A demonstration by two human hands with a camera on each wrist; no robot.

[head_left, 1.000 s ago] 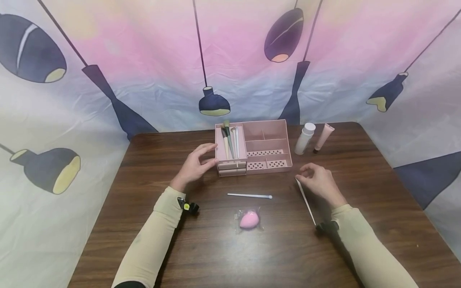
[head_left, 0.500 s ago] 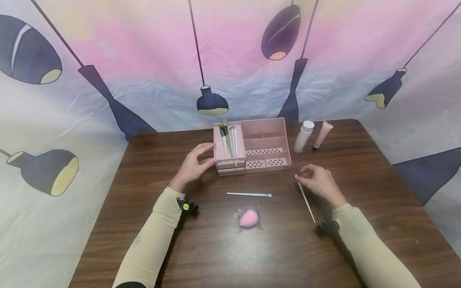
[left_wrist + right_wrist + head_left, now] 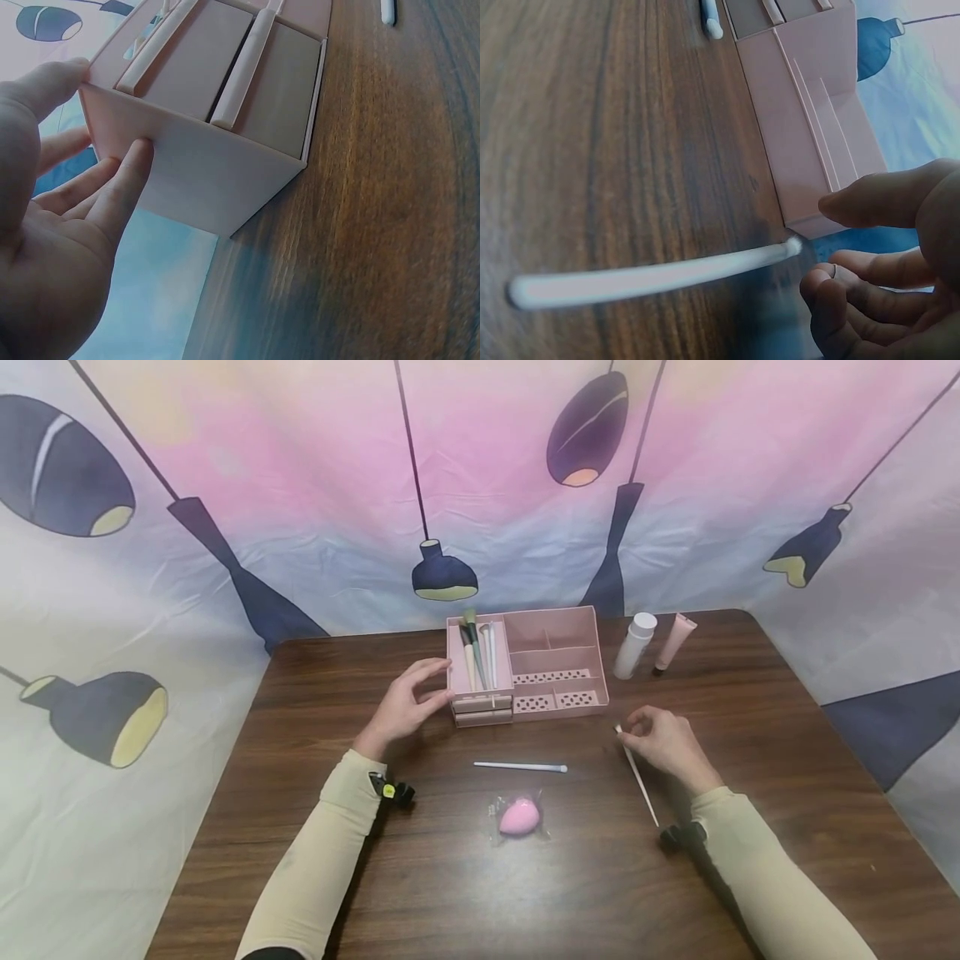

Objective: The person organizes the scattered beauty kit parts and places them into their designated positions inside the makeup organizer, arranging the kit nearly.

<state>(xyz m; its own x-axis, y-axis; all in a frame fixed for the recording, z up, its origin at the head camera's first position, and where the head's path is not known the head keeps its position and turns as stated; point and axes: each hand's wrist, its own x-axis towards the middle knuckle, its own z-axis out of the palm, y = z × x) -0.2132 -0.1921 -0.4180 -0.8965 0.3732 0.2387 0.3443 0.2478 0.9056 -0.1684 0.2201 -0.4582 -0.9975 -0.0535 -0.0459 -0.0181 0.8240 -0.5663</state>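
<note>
My left hand is at the left side of a pink makeup organizer. In the left wrist view, extended fingertips touch its side wall, beside the two drawers. My right hand hovers by the tip of a slim white makeup brush lying slantwise on the table. The right wrist view has a gap between thumb and fingers, with the brush tip just in front of them. Several makeup brushes lie in the organizer's left top tray.
Another white-and-blue brush lies mid-table, before a pink makeup sponge in clear wrapping. Right of the organizer stand a white bottle and a pink tube. A printed curtain hangs behind the wooden table.
My right hand has drawn back slightly from the brush, so more of the brush's tip shows. The left hand has stayed at the organizer's side.
</note>
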